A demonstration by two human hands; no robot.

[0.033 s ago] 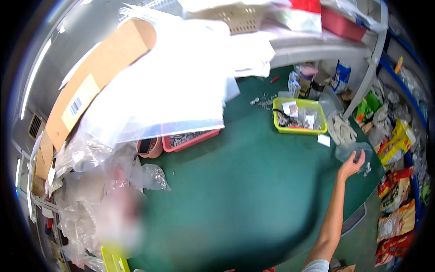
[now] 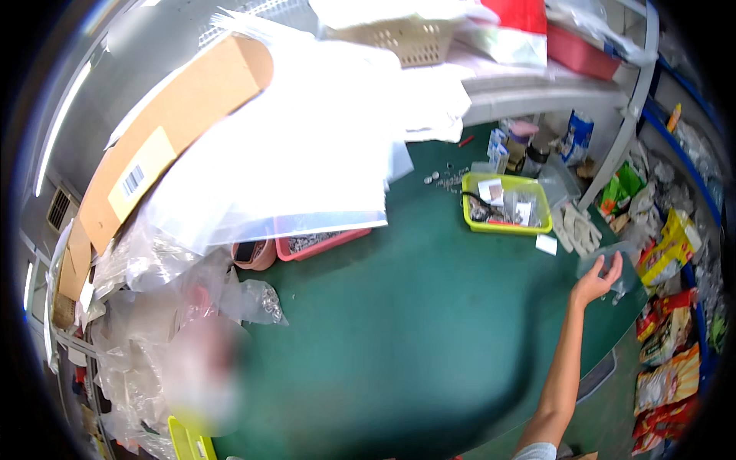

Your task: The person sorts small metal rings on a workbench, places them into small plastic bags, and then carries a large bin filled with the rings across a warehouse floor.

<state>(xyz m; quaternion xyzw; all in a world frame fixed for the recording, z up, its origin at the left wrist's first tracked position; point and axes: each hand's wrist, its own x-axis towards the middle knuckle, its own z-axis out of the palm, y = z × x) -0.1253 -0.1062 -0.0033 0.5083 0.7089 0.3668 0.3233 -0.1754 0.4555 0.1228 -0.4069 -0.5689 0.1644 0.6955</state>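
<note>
My right hand (image 2: 596, 282) reaches across to the right end of the green table. Its fingers are curled at a clear plastic bag (image 2: 622, 257), with the thumb a little apart from them. The fingers cover part of the bag, so the exact grip is hard to see. Small shiny pieces (image 2: 617, 293) show beside the fingers, at or in the bag. Just beyond lie pale work gloves (image 2: 576, 230) and a small white card (image 2: 546, 244). My left hand is out of view.
A yellow-green tray (image 2: 507, 227) of small parts stands at the back right. At the left are a pink tray (image 2: 326, 244), a bag of metal rings (image 2: 264, 300), crumpled plastic and a large cardboard piece (image 2: 172, 134). Colourful packets (image 2: 668, 383) line the right side.
The clear plastic bag has shifted slightly right under my right hand, while the hand stays nearly in place. The view has moved slightly.
</note>
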